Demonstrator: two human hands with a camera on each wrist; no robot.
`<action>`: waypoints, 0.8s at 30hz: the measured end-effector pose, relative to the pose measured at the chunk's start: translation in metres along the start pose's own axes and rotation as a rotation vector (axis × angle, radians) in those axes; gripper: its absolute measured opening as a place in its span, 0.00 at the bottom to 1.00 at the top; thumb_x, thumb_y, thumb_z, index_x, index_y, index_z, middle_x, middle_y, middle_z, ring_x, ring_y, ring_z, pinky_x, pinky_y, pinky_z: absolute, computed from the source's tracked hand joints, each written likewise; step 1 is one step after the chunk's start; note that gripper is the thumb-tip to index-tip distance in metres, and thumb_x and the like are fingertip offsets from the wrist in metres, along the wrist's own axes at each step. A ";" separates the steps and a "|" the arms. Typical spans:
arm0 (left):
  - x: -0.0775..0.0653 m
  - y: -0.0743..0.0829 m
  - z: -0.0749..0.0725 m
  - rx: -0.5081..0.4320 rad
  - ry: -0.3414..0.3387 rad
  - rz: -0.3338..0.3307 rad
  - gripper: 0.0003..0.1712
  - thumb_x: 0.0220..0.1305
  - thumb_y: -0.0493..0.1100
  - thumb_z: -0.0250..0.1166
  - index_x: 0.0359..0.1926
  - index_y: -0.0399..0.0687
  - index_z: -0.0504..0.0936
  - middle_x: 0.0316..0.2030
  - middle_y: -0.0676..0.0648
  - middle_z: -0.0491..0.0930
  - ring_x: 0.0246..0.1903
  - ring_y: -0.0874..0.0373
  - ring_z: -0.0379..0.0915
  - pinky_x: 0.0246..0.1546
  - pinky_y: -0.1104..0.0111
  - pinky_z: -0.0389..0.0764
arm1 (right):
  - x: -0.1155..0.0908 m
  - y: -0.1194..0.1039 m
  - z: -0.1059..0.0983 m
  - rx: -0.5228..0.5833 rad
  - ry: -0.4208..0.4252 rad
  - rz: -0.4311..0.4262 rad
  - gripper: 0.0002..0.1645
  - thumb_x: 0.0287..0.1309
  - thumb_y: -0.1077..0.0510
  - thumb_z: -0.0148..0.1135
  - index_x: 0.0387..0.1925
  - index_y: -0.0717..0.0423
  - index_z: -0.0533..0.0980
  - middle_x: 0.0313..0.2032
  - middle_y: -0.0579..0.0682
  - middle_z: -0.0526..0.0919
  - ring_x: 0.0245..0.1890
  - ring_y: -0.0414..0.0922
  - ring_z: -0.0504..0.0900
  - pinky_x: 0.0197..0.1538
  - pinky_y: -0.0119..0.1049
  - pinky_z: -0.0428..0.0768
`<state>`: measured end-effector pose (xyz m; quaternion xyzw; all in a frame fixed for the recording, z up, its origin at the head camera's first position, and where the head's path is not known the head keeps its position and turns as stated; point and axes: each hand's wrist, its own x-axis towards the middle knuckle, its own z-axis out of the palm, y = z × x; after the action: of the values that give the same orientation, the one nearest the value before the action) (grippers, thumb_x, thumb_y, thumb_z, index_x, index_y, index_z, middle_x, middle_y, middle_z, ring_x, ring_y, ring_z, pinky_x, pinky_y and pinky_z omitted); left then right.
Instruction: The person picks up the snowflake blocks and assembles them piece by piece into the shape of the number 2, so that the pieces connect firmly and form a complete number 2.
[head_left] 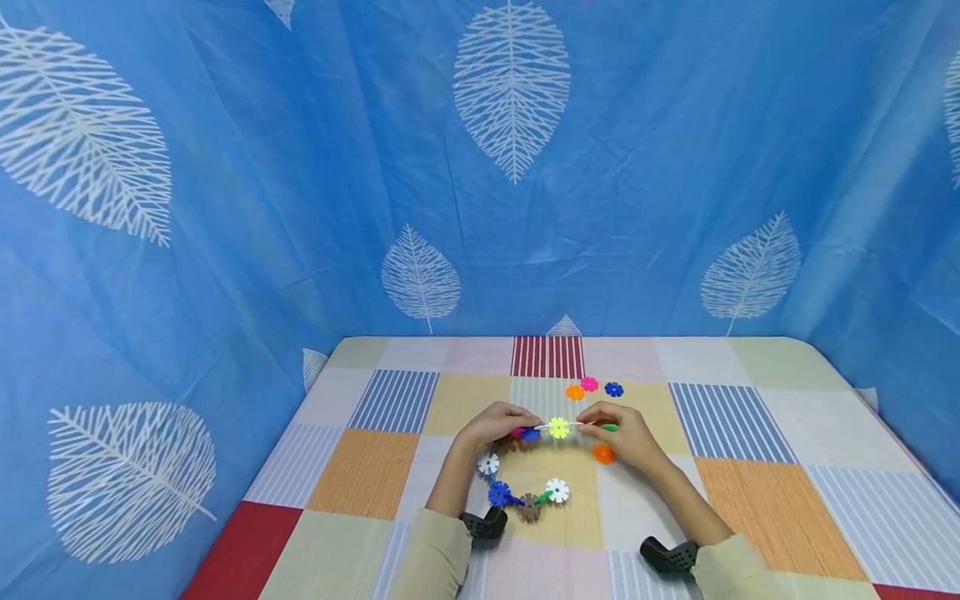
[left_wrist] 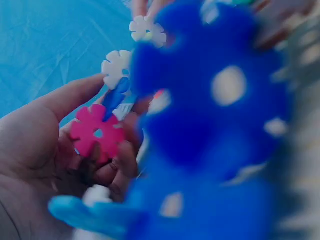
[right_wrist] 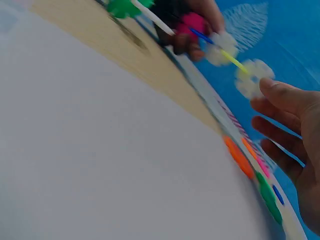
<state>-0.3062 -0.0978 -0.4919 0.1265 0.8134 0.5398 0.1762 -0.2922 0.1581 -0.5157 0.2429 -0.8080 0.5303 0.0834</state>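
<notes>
1. Farthest left, we see blue fabric with white leaf prints; it also rises behind the patchwork-covered tabletop.
2. Next comes the left hand, its fingers curled and clamped on a pink disc in the chain of notched discs.
3. Nearer us, the chain curves rightward over the tabletop: left white disc, blue, brown disc, then the end white disc. We cannot tell which of these touch the cloth.
4. Between the hands, we find the chain's yellow disc, raised and facing us.
5. Loose on the tabletop lie an orange disc, a loose pink disc, a second orange disc nearer us, a green disc partly hidden by the right hand, and a loose blue disc.
6. Rightmost, we see that hand's thumb and forefinger pinching the chain's pinched white disc, its other fingers spread apart.
</notes>
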 end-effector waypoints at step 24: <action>0.013 0.022 0.037 0.658 -0.053 0.310 0.22 0.49 0.52 0.71 0.46 0.52 0.83 0.34 0.56 0.81 0.30 0.68 0.69 0.33 0.78 0.71 | -0.021 0.028 -0.031 -0.504 0.062 0.021 0.21 0.47 0.49 0.69 0.43 0.56 0.81 0.40 0.54 0.75 0.40 0.50 0.68 0.38 0.43 0.67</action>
<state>-0.3021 -0.0536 -0.4865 0.3122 0.9098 0.2663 0.0629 -0.2919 0.2016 -0.5336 0.1899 -0.9142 0.3200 0.1604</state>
